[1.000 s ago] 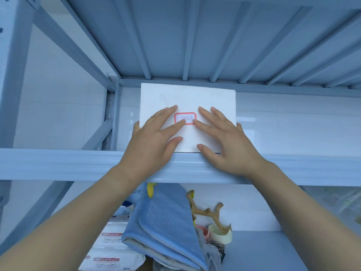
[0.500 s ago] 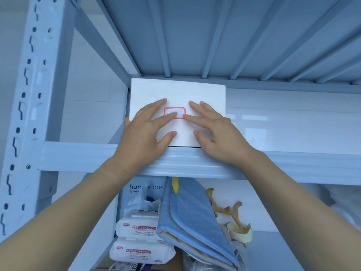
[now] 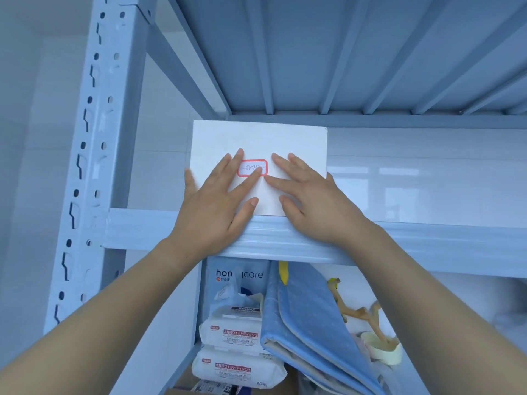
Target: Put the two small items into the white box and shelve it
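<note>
The white box stands on the upper shelf of a pale blue metal rack, close to the left post. Its front face carries a small red-bordered label. My left hand lies flat against the box's front, fingers spread, one fingertip on the label. My right hand presses flat on the front beside it, fingers spread. Neither hand grips the box. The two small items are not visible.
The perforated upright post rises at the left. Below the shelf sit two wet-wipe packs, a folded blue cloth, a wooden slingshot and a tape roll. The shelf stretches bare to the right of the box.
The view has shifted left, bringing the upright post into sight. Both hands keep their flat contact on the box front; the box sits slightly deeper and nearer the post.
</note>
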A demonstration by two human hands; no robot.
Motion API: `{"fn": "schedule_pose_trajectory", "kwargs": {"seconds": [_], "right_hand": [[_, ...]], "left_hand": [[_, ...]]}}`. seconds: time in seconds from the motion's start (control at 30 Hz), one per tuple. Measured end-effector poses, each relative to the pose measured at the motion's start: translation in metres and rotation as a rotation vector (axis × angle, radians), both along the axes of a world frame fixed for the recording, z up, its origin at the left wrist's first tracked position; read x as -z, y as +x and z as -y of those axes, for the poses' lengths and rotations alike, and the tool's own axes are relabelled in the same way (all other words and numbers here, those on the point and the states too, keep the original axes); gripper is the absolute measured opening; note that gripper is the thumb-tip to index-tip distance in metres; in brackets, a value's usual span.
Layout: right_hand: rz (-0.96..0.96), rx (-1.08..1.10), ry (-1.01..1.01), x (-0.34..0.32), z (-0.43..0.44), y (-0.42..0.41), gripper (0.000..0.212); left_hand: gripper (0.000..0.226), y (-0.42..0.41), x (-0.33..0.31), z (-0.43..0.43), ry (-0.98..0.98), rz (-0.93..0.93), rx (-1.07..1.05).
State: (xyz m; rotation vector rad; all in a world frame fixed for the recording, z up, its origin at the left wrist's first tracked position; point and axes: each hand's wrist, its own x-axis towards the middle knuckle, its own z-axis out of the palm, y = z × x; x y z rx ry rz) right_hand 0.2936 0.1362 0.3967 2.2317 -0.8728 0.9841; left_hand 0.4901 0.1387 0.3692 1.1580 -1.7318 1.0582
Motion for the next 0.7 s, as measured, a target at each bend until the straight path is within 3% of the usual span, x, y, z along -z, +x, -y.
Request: {"fn": "schedule_pose_trajectory", "kwargs": {"seconds": [0.27,0.5,0.7], "right_hand": [[0.174,-0.038,-0.13,0.003,0.004,-0.001,0.035],[0.27,-0.125,-0.079,-0.002,-0.013,-0.002,0.029],[0.396,-0.244,-0.072,0.017,-0.036,-0.004,0.028]], "left_hand": [[0.058,0.001,0.0,-0.001,0.04,0.011,0.067],[0.058,-0.019,0.014,-0.028,0.129,-0.114,0.051],[0.058,-0.047,0.017,-0.074,0.055,-0.175,-0.011]]}}
